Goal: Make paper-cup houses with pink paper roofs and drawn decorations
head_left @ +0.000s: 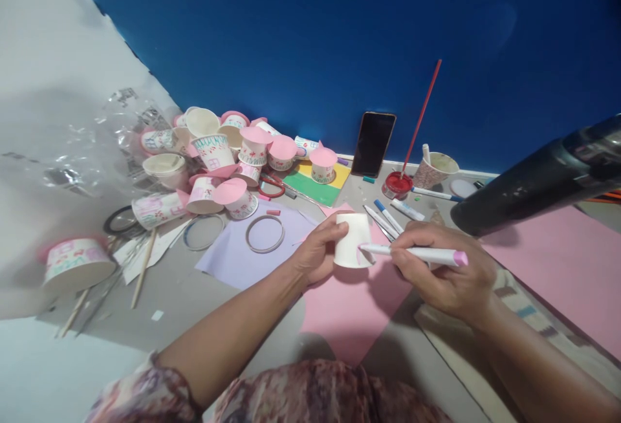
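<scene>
My left hand (pixel 317 251) grips a plain white paper cup (pixel 350 242), held upside down over a pink paper sheet (pixel 352 306). My right hand (pixel 444 271) is closed round a white marker with a pink end (pixel 422 254). The marker's tip touches the cup's right side, where a pink mark shows. Both forearms reach in from the bottom of the view.
A heap of decorated cups with pink lids (pixel 228 158) lies at the left. Several markers (pixel 392 213), a red paint pot (pixel 396 185) with a red stick, a propped phone (pixel 372 143), scissors (pixel 272 185), rings on lilac paper (pixel 264 234) and a black cylinder (pixel 538 180) surround the hands.
</scene>
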### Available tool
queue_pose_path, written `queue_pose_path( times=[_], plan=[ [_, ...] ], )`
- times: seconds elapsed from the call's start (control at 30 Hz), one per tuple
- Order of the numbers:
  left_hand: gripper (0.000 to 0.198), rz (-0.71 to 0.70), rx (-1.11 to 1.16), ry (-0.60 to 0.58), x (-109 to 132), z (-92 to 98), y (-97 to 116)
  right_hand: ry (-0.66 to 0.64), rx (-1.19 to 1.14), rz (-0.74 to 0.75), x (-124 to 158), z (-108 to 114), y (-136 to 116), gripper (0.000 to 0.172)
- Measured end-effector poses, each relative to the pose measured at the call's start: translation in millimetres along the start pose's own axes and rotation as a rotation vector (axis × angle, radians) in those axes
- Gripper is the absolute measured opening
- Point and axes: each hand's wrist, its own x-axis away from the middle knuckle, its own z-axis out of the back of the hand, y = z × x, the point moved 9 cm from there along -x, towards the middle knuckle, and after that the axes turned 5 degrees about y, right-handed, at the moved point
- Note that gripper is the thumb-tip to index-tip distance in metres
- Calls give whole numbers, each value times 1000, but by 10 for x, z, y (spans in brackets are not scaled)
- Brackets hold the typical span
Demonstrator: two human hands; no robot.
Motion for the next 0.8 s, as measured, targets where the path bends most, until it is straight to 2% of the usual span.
queue_pose_path(
  times=[0.27,0.43,0.63,0.8],
  plan=[
    [48,-8,-5,37,-11,31,4,-34,-23,-1,1,-25,-9,18],
    [46,3,17,34,-14,37,15,-59,-75,-52,-1,-26,40,17],
    [43,63,49,143,-36,194,24,191,-98,-226,18,208,321,14],
    [44,78,63,144,-52,150,57,215,-192,-348,49,183,561,12]
  ],
)
